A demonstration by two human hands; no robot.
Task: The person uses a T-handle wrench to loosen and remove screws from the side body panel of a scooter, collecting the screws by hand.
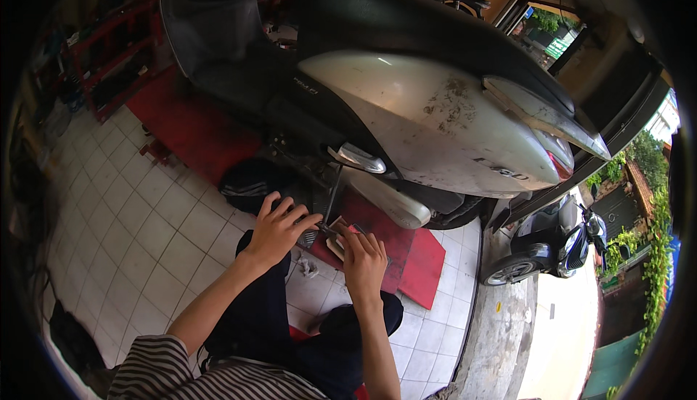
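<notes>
A silver and black scooter (406, 120) stands before me on a red platform. My left hand (276, 227) is below its side, with bent, partly spread fingers reaching toward a small dark part (329, 230). On the other side of that part, my right hand (363, 260) has its fingers closed on it. What kind of part it is cannot be made out. Just above my fingers, a slim metal rod (334, 195) slants down from beneath the silver footrest (359, 159). A small open box (336, 246) lies behind my right fingers, partly hidden by them.
The red platform (422, 266) runs under the scooter over white floor tiles (167, 233). Left of my hands is a black rounded object (250, 182). A crumpled whitish scrap (308, 266) lies between my knees. Red shelving (116, 66) stands far left; another scooter (559, 240) is parked outside right.
</notes>
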